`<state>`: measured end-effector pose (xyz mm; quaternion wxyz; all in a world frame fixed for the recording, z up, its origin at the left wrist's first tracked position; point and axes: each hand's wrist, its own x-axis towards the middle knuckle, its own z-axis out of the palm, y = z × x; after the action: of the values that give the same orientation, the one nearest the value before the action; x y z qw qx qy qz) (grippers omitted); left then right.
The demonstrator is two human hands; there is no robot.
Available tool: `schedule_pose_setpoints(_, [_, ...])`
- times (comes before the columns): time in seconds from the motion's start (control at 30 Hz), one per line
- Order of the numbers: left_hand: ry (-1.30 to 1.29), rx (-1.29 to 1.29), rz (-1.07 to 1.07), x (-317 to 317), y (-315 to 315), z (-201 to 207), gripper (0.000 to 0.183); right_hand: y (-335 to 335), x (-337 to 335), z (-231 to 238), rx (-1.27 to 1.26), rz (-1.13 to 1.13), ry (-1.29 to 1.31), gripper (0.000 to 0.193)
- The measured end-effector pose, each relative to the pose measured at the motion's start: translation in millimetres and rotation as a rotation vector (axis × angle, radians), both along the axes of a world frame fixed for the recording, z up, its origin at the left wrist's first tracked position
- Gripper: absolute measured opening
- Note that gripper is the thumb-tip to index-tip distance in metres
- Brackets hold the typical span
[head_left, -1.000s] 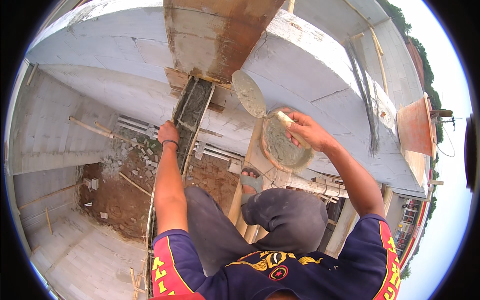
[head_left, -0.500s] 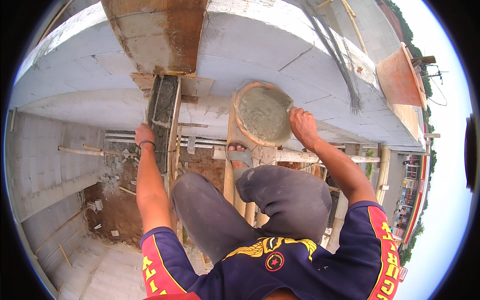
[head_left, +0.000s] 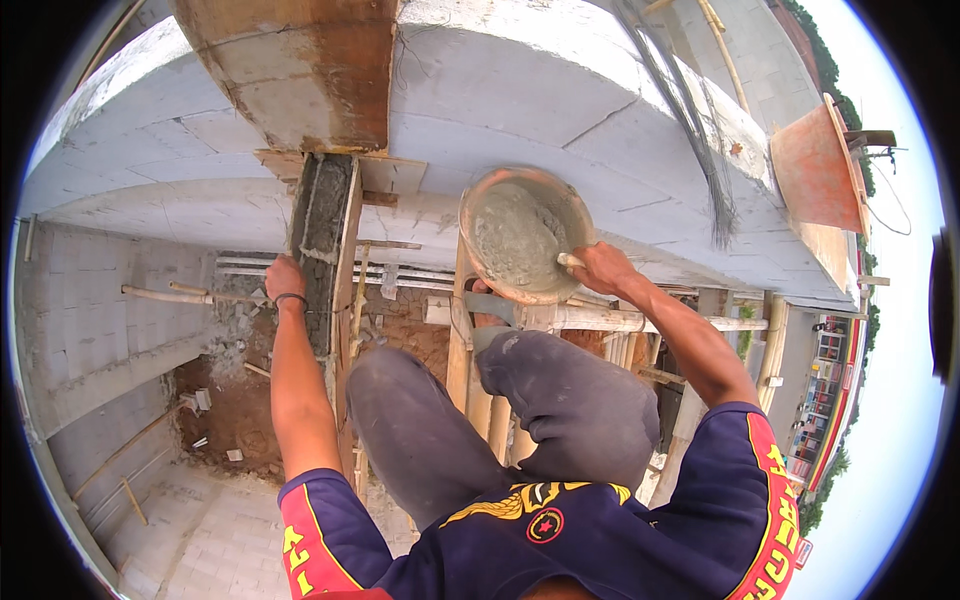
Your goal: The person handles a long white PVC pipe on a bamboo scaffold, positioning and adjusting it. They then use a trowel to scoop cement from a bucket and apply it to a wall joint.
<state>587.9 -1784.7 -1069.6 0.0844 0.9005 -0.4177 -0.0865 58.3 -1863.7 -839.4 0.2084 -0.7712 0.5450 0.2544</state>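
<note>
A round orange-rimmed bucket of wet grey mortar is in front of me, right of the middle. At its right rim my right hand is closed round a short pale handle, probably a trowel's; any blade is hidden. My left hand, with a dark band at the wrist, is closed on the left edge of a narrow wooden formwork. Rough grey concrete lies inside this trough. The fingertips of the left hand are partly hidden.
My sandalled foot rests on bamboo and plank scaffolding, high above a dirt floor. A grey block wall crosses ahead, with a stained board over it. Thin wires and another orange bucket sit on top.
My right hand has gone from the bucket's rim to the pale handle. The bucket sits slightly further left and lower, over my foot. My left hand stays at the formwork edge.
</note>
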Motion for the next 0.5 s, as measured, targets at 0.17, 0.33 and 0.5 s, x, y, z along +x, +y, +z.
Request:
schedule_pose_setpoints(0.17, [-0.025,0.026,-0.022,3,1,-9,0.029,4,-17,8,0.116,-0.045,-0.154,0.031])
schedule_pose_setpoints(0.33, [-0.034,0.024,0.015,8,1,-14,0.029,7,-27,12,0.195,-0.209,-0.202,0.031])
schedule_pose_setpoints(0.5, [-0.051,0.026,-0.009,8,2,-12,0.029,17,-36,12,0.156,-0.268,-0.238,0.032])
